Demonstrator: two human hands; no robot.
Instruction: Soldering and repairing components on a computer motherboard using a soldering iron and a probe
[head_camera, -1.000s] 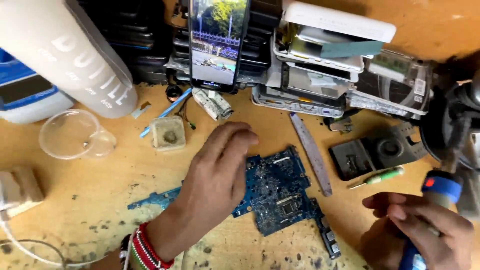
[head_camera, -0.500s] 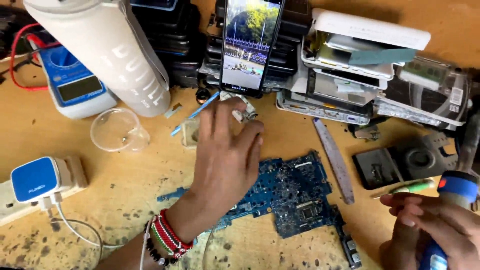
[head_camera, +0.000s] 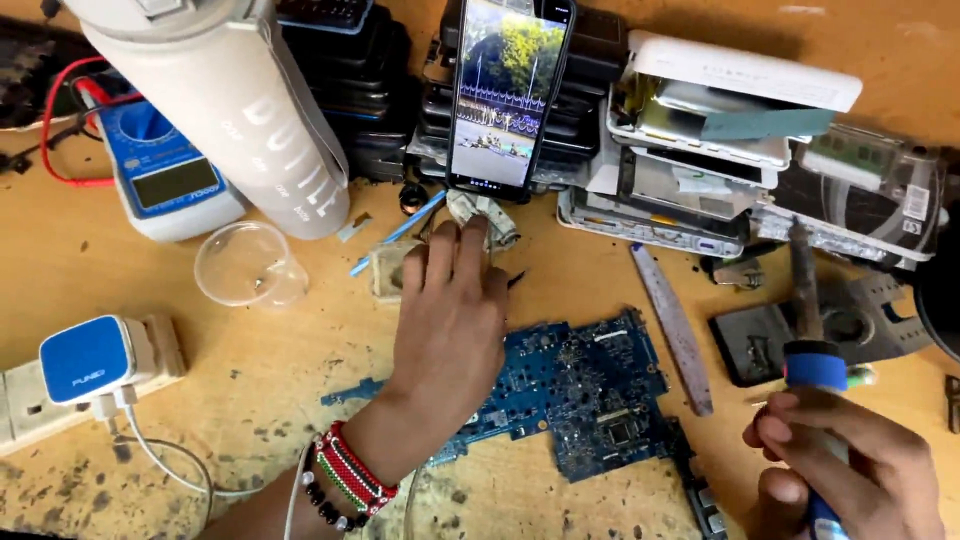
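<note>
My left hand (head_camera: 450, 330), with beaded bracelets at the wrist, stretches forward across the wooden bench. Its fingers are extended and hold nothing; the fingertips touch a crumpled grey wad (head_camera: 492, 218) and overlap a small beige square pot (head_camera: 383, 270). A blue circuit board (head_camera: 590, 390) lies flat just right of that hand, partly under the wrist. At the lower right, my right hand (head_camera: 845, 475) grips a soldering iron (head_camera: 812, 362) by its blue handle, with the shaft pointing away from me above the bench.
A phone (head_camera: 510, 90) with a lit screen leans on stacked dark devices. A white bottle (head_camera: 230, 110), blue multimeter (head_camera: 165, 185), clear cup (head_camera: 240, 265), power strip with blue charger (head_camera: 85, 360), metal blade (head_camera: 672, 330) and opened casings (head_camera: 720, 150) surround the board.
My left hand has moved off the circuit board, forward to the small pot and the wad below the phone. My right hand has kept hold of the soldering iron.
</note>
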